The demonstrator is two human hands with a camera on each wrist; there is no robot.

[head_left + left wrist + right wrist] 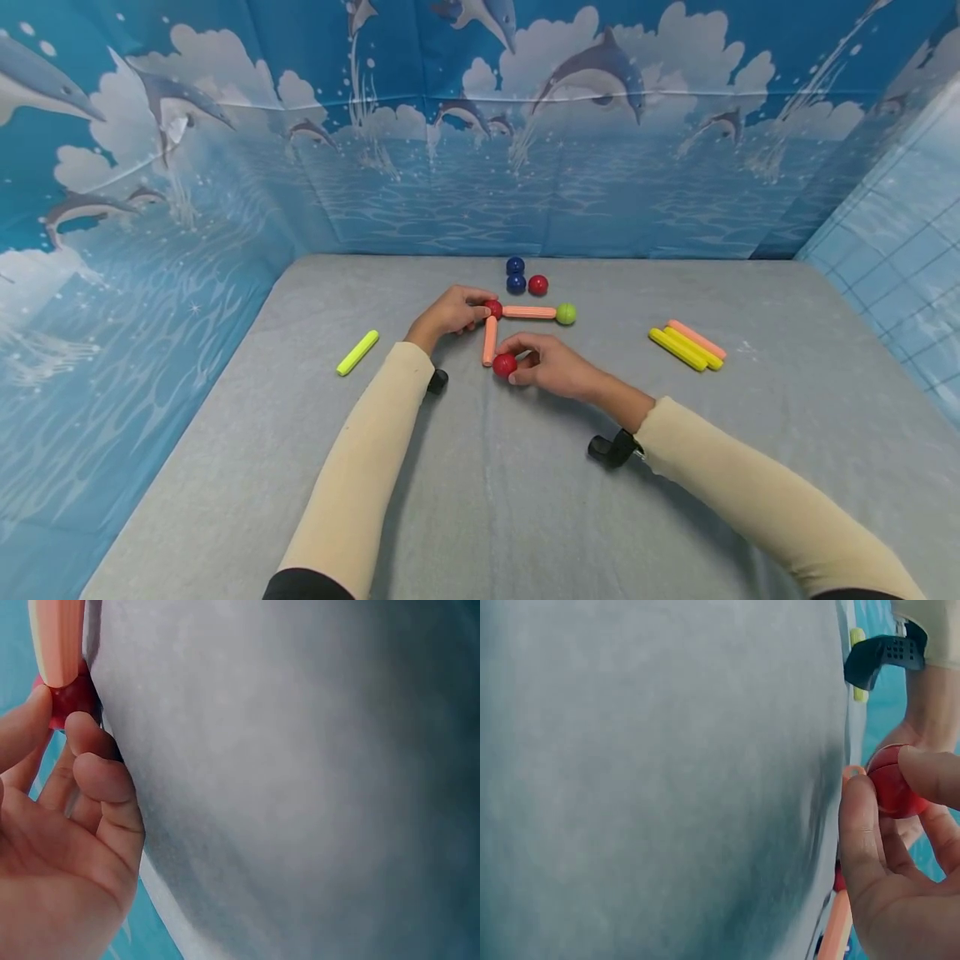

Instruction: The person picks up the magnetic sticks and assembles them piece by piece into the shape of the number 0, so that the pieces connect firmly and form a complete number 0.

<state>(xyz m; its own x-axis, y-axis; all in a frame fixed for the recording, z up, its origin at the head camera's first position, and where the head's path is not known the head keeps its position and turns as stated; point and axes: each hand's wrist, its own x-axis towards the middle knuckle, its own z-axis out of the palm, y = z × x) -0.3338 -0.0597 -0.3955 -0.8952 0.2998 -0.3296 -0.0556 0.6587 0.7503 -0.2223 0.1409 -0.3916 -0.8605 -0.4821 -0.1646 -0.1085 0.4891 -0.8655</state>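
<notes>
My left hand (452, 311) grips a red ball (492, 309) between thumb and fingers, close over the table. From that ball one orange stick (529, 312) runs right to a green ball (566, 313), and a second orange stick (490, 342) points toward me. My right hand (553, 364) pinches another red ball (504, 365) beside the near end of the second stick. The right wrist view shows this red ball (894, 784) between thumb and fingers, with the stick's hollow end (853, 772) right next to it. In the left wrist view the fingertips press at the gripped ball (73, 701).
Two blue balls (515, 275) and a loose red ball (537, 285) lie behind the joined pieces. A yellow stick (357, 352) rests at left; two yellow sticks (684, 347) and an orange one (697, 339) lie at right. A dolphin-print curtain (480, 183) borders the grey table (480, 500).
</notes>
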